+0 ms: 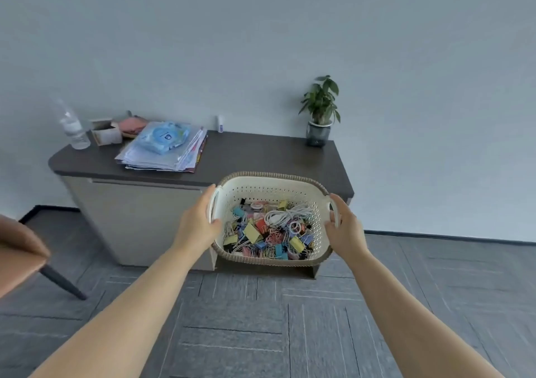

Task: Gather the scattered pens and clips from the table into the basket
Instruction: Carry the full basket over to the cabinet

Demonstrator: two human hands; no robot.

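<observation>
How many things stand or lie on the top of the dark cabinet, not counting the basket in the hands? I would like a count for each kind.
Potted plant: 1
Clear plastic bottle: 1
Small open box: 1
Stack of papers: 1
Blue packet on the stack: 1
Pink item behind the box: 1
Small white tube near the wall: 1
Total: 7

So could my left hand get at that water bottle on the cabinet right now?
Probably not as things stand: the left hand is gripping the basket handle, and the water bottle stands at the cabinet's far left corner, well beyond it.
</observation>
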